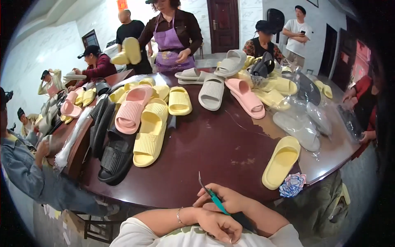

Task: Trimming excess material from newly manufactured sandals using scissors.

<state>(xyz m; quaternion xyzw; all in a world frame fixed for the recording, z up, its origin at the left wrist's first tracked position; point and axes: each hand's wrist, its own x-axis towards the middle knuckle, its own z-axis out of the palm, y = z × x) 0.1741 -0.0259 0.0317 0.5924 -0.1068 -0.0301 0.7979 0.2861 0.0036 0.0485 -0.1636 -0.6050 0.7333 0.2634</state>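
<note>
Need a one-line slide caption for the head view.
Head view: right hand holding a green-handled, curved-tip tool at a dark red table bearing yellow, pink, grey and black slippers.

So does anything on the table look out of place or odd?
One grey slipper sits tilted over other grey slippers at the far side of the table, unlike those lying flat.

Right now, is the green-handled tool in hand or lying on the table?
In hand: the green-handled tool is held in the right hand, with its curved metal tip showing beyond it.
</note>
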